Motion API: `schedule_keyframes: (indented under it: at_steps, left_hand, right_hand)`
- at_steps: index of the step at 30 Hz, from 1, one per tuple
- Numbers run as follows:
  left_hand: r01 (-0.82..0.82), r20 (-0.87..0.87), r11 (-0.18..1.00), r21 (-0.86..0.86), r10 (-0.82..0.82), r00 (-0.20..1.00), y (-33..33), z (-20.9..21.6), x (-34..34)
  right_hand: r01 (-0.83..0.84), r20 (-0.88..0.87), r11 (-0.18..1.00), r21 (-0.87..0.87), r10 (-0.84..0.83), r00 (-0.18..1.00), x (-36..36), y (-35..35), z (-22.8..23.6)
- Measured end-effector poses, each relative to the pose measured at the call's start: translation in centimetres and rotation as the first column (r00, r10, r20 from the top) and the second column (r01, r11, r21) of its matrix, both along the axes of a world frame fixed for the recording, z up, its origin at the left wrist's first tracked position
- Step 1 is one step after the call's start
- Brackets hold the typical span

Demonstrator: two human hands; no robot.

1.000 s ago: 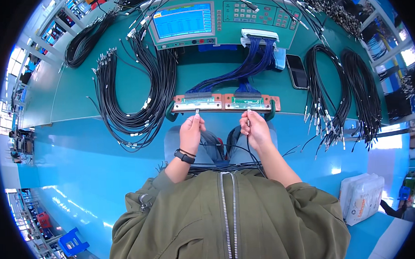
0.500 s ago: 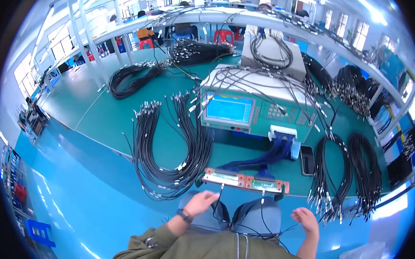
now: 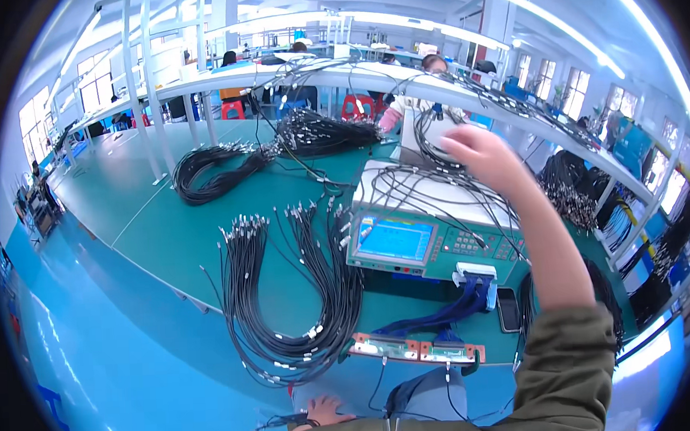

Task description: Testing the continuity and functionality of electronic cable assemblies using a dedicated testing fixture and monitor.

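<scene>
at the far left of the green bench, an oval loop of black cables (image 3: 205, 194) lies toward the back, and nearer the front edge a large u-shaped bundle of black cables (image 3: 289, 353) spreads out with its pale connector ends pointing away from the person. below it, the left hand (image 3: 325, 413) rests on the jeans with its fingers spread and loose, apparently around nothing. farther back sits a fanned heap of black cables (image 3: 322, 132). next comes the benchtop cable tester (image 3: 437, 251), its blue screen (image 3: 394, 239) lit and loose black leads draped over its top. in front of it, at the bench edge, is the two-section test fixture (image 3: 417, 350), joined to the tester by dark blue wires (image 3: 442, 317); one black cable is plugged into each section and hangs toward the lap. behind the tester, a coil of black cable (image 3: 420, 140) is by the right hand (image 3: 475, 154), which is raised on an outstretched arm; its fingers are curled and blurred, so whether they grasp the coil cannot be told. right of the fixture, a dark smartphone (image 3: 508, 310) lies flat beside the olive sleeve (image 3: 567, 367).
</scene>
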State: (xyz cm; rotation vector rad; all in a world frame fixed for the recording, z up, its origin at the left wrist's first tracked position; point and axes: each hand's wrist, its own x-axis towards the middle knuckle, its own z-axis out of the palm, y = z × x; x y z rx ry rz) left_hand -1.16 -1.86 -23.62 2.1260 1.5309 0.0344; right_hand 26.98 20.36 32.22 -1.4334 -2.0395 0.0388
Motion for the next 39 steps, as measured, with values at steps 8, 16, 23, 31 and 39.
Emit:
schedule_keyframes:
  at_steps: [8, 16, 23, 31, 39]
  left_hand:
    - [-0.087, 0.031, 0.991, -0.097, 0.09, 0.995, 2.9, 1.8, -0.8]
    - [-0.134, 0.04, 0.966, -0.22, 0.146, 0.988, 3.6, 1.7, -0.3]
    - [-0.138, 0.055, 0.962, -0.236, 0.155, 0.986, 4.0, -0.1, -0.5]
    - [-0.11, 0.035, 0.953, -0.283, 0.125, 0.991, 4.9, 3.2, -0.5]
    - [-0.013, 0.13, 0.985, -0.171, 0.036, 0.991, 5.0, 0.4, -0.8]
  right_hand:
    - [0.114, -0.474, 0.894, -0.433, -0.333, 0.815, -10.5, 22.6, -1.7]
    - [-0.519, -0.978, 0.848, -0.105, 0.006, 0.207, -15.0, 28.5, -1.3]
    - [-0.628, -0.97, 0.756, -0.186, -0.038, 0.241, -18.4, 27.9, -0.6]
    - [-0.647, -0.957, 0.733, -0.207, -0.016, 0.288, -19.4, 26.6, 0.4]
    - [-0.386, -0.475, 0.876, -0.291, 0.218, 0.853, -21.8, 17.5, 0.6]
